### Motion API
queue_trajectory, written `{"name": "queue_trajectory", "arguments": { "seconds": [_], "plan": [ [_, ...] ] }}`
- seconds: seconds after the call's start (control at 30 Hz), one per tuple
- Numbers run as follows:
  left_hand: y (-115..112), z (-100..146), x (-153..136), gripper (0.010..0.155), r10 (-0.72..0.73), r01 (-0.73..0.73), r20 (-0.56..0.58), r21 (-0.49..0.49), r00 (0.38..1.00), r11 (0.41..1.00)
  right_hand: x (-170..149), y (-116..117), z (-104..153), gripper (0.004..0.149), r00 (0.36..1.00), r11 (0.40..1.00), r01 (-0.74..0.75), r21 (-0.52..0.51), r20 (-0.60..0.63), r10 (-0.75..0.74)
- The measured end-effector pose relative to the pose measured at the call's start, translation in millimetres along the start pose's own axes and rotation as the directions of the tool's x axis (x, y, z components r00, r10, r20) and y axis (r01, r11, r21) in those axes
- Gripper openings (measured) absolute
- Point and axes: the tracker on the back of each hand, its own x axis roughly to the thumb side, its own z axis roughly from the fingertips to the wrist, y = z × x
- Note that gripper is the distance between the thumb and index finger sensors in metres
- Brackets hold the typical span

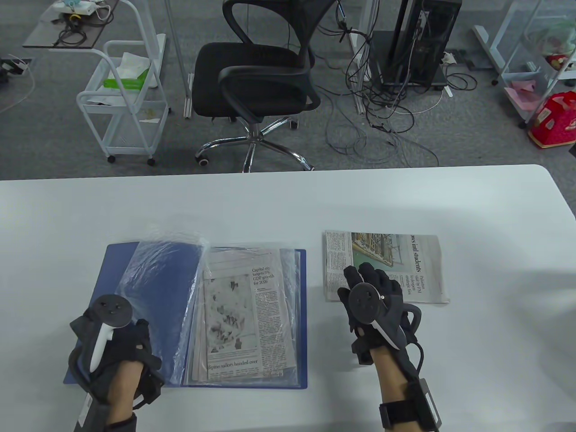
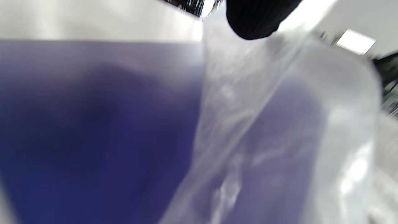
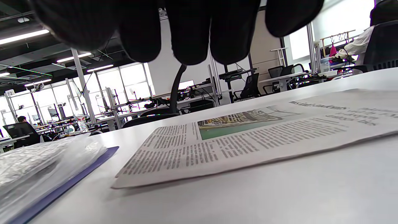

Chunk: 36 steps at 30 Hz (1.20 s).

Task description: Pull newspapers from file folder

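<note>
A blue file folder [image 1: 302, 315] lies open on the white table [image 1: 270, 202], left of centre. Clear sleeves [image 1: 157, 279] are turned over its left half. Newspaper pages [image 1: 245, 315] sit inside the sleeves on its right half. A folded newspaper [image 1: 396, 261] lies flat on the table to the folder's right. My right hand [image 1: 360, 281] hovers over that paper's near left part, fingers [image 3: 189, 34] spread and clear of the paper [image 3: 248, 137]. My left hand [image 1: 135, 333] is at the folder's near left corner. One fingertip [image 2: 253, 21] touches a raised sleeve [image 2: 279, 124] above the blue cover [image 2: 93, 124].
The table's far edge runs across the middle of the table view. Beyond it on the floor stand a black office chair [image 1: 256, 76], a white cart [image 1: 126, 99] and loose cables [image 1: 382, 103]. The folder's edge [image 3: 77, 177] lies just left of the folded paper.
</note>
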Motion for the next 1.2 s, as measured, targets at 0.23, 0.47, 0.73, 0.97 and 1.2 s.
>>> {"name": "queue_trajectory", "arguments": {
  "seconds": [0.23,0.47,0.73,0.97,1.2],
  "plan": [
    [35.7,37.6,31.2,0.066,0.02,-0.148,0.401,0.29,0.916,0.946,0.8,-0.9,0.3,0.057,1.0,1.0,-0.004,0.005,-0.002,0.004],
    [-33.7,56.3,91.9,0.062,-0.1,0.171,0.77,-0.013,0.631,0.985,2.5,0.0,1.9,0.057,1.0,1.0,-0.015,0.019,0.008,0.015],
    [-119.0,58.4,106.4,0.088,-0.178,0.583,0.792,-0.257,0.584,0.771,6.1,3.0,2.2,0.057,0.999,0.999,-0.021,0.035,0.025,0.021],
    [-135.4,59.3,108.0,0.09,-0.278,0.646,0.773,-0.212,0.57,0.733,30.7,6.7,1.0,0.058,0.999,0.997,0.023,0.074,0.047,-0.027],
    [-135.9,64.5,112.0,0.084,-0.351,0.669,0.751,-0.157,0.558,0.727,110.5,15.4,-41.8,0.057,0.988,0.986,0.098,0.135,0.108,-0.113]
  ]
}}
